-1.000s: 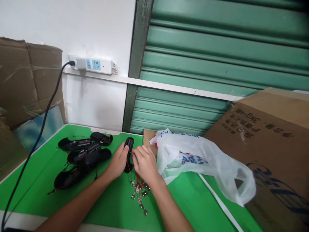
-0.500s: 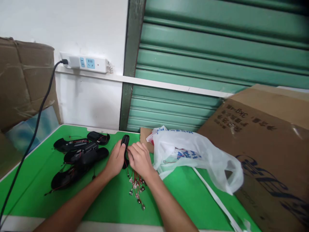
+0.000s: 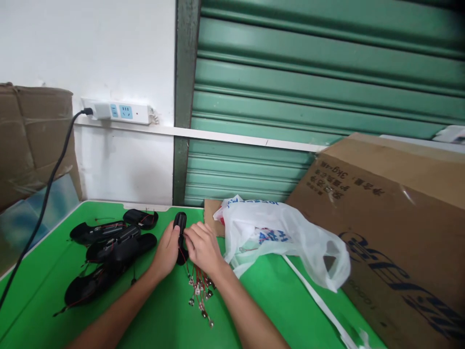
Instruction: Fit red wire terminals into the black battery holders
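A curved black plastic piece stands lengthwise in my left hand, whose thumb lies across its front. My right hand is pinched against the piece's right side, and what its fingertips hold is too small to name. Thin red wires run down from there. Below and beside my right hand, a bunch of red wires with small metal-tipped parts lies on the green table. Several similar black pieces with thin wires are heaped to the left of my left hand.
A white plastic bag lies right of my hands, with a white strip below it. Cardboard boxes stand at the right and left. A black cable hangs from the wall power strip.
The whole view has shifted, so things sit lower and further left. Both hands remain on the black piece, with little visible change in grip.
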Available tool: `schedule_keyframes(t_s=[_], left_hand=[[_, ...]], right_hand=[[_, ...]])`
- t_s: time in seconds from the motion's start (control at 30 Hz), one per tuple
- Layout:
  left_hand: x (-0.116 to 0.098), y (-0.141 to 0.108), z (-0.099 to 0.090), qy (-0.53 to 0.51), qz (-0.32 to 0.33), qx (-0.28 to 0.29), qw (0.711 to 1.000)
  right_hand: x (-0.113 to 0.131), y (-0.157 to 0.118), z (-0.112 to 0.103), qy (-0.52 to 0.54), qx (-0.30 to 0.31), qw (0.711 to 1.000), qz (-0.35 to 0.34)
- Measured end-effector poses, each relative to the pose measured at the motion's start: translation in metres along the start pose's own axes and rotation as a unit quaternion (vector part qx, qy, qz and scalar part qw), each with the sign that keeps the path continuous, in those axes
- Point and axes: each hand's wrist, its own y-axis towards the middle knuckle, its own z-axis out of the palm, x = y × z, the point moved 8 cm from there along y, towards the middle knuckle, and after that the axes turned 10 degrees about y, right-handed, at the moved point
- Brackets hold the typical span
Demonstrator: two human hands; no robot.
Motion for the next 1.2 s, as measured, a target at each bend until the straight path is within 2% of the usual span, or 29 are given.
schedule_keyframes(t_s=[0.23,0.47,0.77,1.2], left_hand=[[0.013,0.012,-0.002,-0.048,-0.018,0.028,0.998],[0.007,0.008,0.002,-0.045,0.002,0.070,0.997],[0.007,0.006,0.003,0.010,0.006,0.075,0.997],[0.007,0.007,-0.002,-0.016,-0.013,0.056,0.998]], right_hand=[[-0.004,0.002,-0.011,0.048,-0.026,0.998,0.013],[-0.002,0.001,-0.015,-0.012,-0.014,1.000,0.013],[-0.005,0.001,-0.014,0.031,-0.008,0.998,0.055],[-0.006,0.000,-0.014,0.066,-0.019,0.995,0.072]])
